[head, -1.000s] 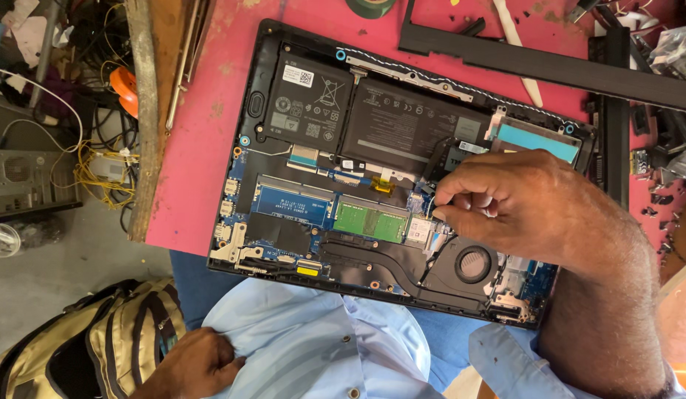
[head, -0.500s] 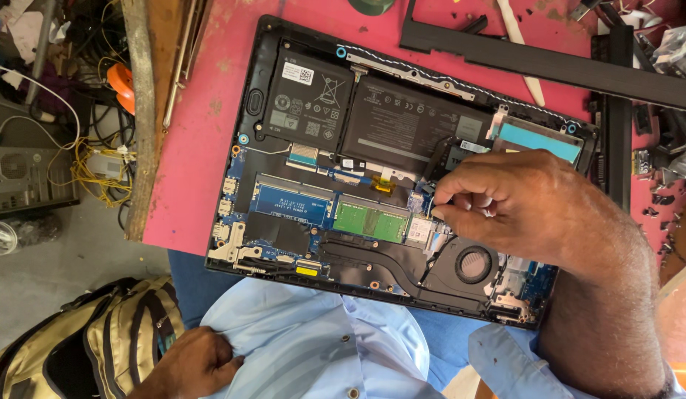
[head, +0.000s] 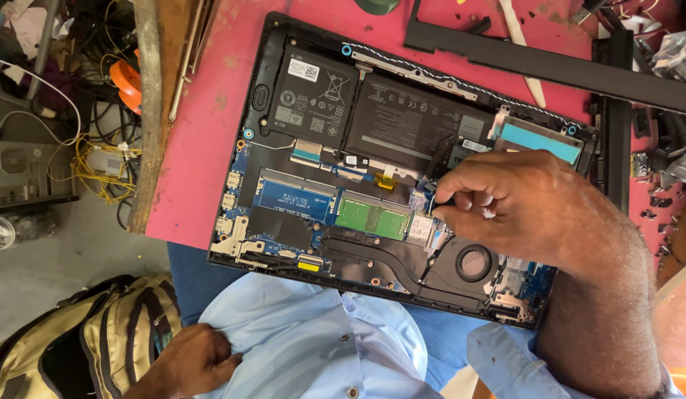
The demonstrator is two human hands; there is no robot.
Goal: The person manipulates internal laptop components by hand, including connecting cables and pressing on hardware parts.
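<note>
Head view shows the right hand (head: 520, 207) over the opened laptop (head: 402, 170) on the pink table (head: 202, 133), fingertips (head: 450, 214) pinched together just beside the green memory card (head: 372, 218) and above the round fan (head: 472, 262); whatever they grip is too small to tell. Against the pictures from a second and half a second ago it has hardly shifted, so the work looks like fine fiddling at one spot. The left hand (head: 191, 358) stays low, closed on the light blue shirt (head: 306, 340) near the tan backpack (head: 84, 340).
</note>
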